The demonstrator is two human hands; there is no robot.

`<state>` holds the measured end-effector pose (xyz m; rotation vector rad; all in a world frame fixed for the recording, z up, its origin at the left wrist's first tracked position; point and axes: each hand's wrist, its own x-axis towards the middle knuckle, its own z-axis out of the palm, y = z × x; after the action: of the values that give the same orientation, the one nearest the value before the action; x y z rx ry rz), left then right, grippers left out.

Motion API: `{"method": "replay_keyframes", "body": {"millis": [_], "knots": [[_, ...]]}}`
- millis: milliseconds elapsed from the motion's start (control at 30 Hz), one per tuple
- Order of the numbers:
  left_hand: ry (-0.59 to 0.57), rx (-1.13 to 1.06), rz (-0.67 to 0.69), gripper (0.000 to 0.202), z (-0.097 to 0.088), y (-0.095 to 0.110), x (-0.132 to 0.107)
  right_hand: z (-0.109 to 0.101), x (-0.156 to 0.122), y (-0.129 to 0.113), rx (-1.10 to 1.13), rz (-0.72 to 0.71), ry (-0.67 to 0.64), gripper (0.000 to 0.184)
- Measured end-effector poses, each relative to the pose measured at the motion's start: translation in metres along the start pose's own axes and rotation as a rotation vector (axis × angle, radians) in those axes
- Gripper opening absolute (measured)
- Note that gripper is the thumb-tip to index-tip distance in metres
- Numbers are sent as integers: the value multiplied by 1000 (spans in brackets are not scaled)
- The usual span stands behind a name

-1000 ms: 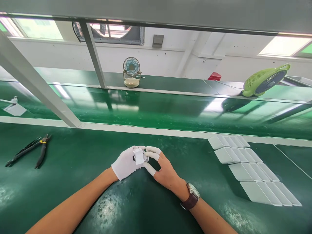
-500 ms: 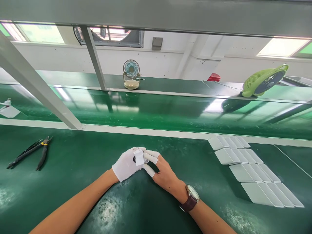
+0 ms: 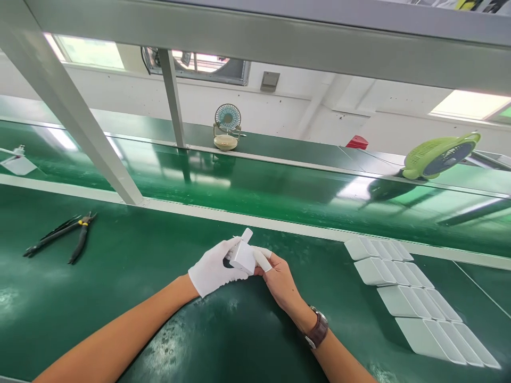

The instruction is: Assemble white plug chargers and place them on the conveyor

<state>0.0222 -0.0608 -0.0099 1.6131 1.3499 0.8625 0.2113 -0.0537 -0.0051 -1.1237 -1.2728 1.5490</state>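
Observation:
Between my two hands is a small white plastic part [image 3: 242, 256] with a blocky body and a short tab sticking up at its top. My left hand [image 3: 213, 267], in a white glove, is closed around the left side of this part. My right hand [image 3: 277, 274] wears white finger cots and pinches the part's right side with thumb and fingers. A watch with a dark strap sits on my right wrist. The lower fingers of both hands are partly hidden behind the part.
Pliers with black handles [image 3: 82, 234] lie at left beside thin black tweezers [image 3: 54, 234]. Several rows of white plastic shells [image 3: 407, 274] lie at right. Beyond a pale rail runs a green conveyor belt [image 3: 255, 189]. A small fan [image 3: 227, 125] and a green fan [image 3: 439, 154] stand behind it.
The white part has been turned, so its blocky body and upper tab now show. My right fingers have shifted from its front to its right side. The camera view has tilted slightly.

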Motion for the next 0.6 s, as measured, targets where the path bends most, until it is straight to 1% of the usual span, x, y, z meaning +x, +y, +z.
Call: {"method": "replay_keyframes", "body": {"millis": [100, 200, 267, 333, 400, 467, 500, 600], "knots": [[13, -29, -5, 71, -1, 5, -1, 0, 0, 2, 22, -8, 12, 43], [58, -59, -2, 69, -1, 8, -1, 0, -1, 5, 25, -63, 53, 39], [94, -54, -11, 71, -1, 7, 0, -1, -3, 8, -13, -140, 79, 37], [113, -23, -16, 71, -1, 5, 1, -1, -4, 11, -66, -232, 70, 35], [110, 22, 2, 61, 0, 3, 1, 0, -4, 14, -120, -315, 21, 34], [105, 69, 21, 43, 2, 0, 1, 0, -4, 18, -197, -386, -4, 34], [107, 79, 16, 38, 2, -2, 2, 0, -4, 20, -256, -421, 10, 34], [155, 31, -1, 34, -4, -8, 10, -2, -4, 26, -505, -547, 122, 37]]}}
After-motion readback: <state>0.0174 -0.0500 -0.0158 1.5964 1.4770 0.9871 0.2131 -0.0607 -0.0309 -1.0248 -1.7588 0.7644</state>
